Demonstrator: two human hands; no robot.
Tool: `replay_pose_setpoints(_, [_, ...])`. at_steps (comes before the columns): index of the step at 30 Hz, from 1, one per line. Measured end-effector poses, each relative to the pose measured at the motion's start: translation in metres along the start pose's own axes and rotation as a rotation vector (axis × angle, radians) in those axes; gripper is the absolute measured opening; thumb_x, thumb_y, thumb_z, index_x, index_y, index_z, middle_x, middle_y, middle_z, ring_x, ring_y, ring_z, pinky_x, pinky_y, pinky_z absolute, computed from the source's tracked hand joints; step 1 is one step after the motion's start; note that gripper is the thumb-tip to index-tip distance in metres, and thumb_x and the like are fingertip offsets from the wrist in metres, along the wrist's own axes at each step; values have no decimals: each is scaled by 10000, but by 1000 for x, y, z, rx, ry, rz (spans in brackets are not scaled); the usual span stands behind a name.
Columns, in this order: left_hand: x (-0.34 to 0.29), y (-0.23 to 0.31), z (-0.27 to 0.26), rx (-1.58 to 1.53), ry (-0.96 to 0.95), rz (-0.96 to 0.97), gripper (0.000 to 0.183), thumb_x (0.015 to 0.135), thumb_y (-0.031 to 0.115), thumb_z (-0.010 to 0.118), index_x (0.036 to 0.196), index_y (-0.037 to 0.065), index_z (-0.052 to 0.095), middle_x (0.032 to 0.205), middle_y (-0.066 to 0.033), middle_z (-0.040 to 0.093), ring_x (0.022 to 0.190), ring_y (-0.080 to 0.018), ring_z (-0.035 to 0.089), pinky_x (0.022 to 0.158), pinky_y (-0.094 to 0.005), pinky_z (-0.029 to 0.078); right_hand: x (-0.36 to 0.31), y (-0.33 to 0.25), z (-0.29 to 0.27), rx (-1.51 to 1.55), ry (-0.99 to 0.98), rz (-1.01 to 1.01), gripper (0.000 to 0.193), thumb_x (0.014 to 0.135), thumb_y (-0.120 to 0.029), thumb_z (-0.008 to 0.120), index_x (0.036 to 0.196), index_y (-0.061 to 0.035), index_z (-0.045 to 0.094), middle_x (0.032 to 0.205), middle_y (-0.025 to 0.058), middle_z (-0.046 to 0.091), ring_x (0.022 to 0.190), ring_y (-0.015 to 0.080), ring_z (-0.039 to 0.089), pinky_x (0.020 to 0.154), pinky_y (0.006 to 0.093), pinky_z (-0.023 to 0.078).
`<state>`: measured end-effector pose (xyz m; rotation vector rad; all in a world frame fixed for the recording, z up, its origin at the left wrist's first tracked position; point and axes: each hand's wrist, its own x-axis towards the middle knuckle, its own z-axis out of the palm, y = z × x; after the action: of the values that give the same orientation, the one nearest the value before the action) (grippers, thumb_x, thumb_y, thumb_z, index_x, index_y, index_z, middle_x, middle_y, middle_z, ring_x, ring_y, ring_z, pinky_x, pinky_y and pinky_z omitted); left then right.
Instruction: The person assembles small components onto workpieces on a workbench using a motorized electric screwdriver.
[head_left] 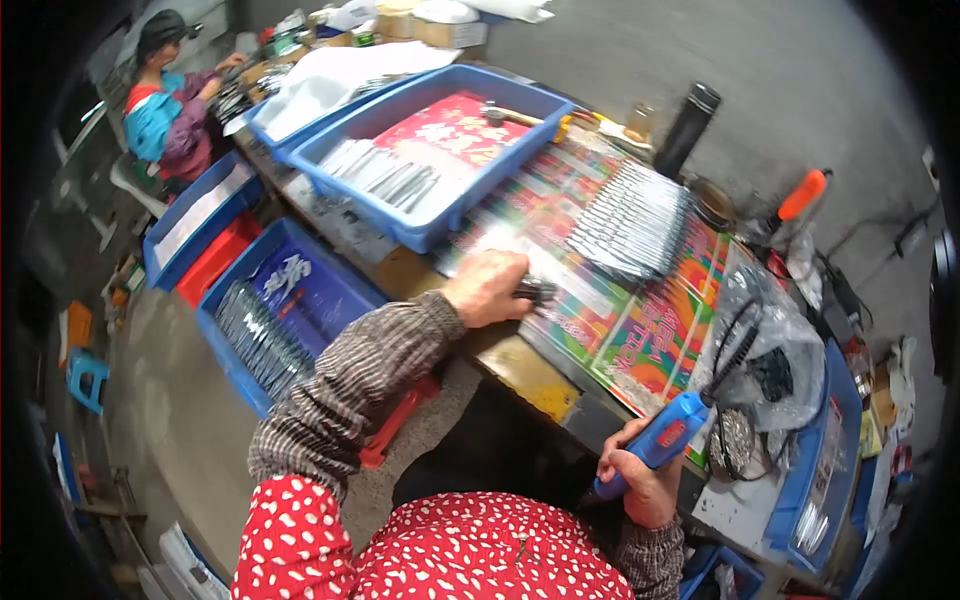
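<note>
My right hand (648, 480) is wrapped round a blue electric screwdriver (668, 432), tilted at the table's front edge with its black cord rising from the upper end. To the left, my left hand (488, 288) is closed at the near edge of the table, its fingers round a small dark piece (537, 290) that sticks out on the right. What kind of piece it is, I cannot make out. Beyond that hand, a dense row of shiny metal strips (632, 220) lies on colourful printed sheets (640, 345) covering the tabletop.
A blue tray (420, 238) at the back holds metal strips, a red sheet and a hammer (510, 115). Lower left, another blue bin (330, 325) holds dark strips. A black flask (688, 128), an orange-handled tool (803, 195) and a plastic bag (775, 345) stand rightward. A co-worker (170, 110) sits far left.
</note>
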<state>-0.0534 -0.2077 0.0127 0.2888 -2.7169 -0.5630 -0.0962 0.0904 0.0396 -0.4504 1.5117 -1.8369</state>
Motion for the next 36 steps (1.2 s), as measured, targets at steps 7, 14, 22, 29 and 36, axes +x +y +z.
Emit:
replay_pose_setpoints(7, [-4,5,29,-77,277,174,306,568,151,600,804,2,475,760,-163,531,759,-346,546,683,-421,444,-6,7,2,4,57,-89,326,672,63,580,947,-26,430,674,102,525,509,164,519,490,279,454])
replay_pose_setpoints(14, [-3,2,39,-79,357,262,241,608,71,598,810,21,477,769,-141,516,747,-329,544,680,-415,440,-10,5,6,-38,-44,-129,264,775,-28,559,994,-27,411,718,104,495,520,153,491,518,278,443])
replay_pose_setpoints(22, [-40,15,-9,-242,467,290,204,685,-6,539,887,9,517,844,-139,522,817,-333,551,704,-396,457,-8,12,-24,-107,-46,154,311,836,-28,521,1125,-126,460,777,19,507,678,106,488,615,213,410])
replay_pose_setpoints(29, [-141,-67,-72,-302,119,-198,180,727,5,604,903,41,593,665,-76,564,603,-135,548,560,-284,445,-6,8,-2,-74,-17,-146,272,781,-50,573,999,-29,411,725,100,493,517,146,484,517,272,440])
replay_pose_setpoints(36, [-248,-178,-104,-13,336,-607,177,670,3,587,839,49,562,693,-111,584,601,-196,565,567,-314,447,-7,6,1,-141,32,-124,279,783,-81,583,996,-35,409,707,84,488,498,128,471,509,261,434])
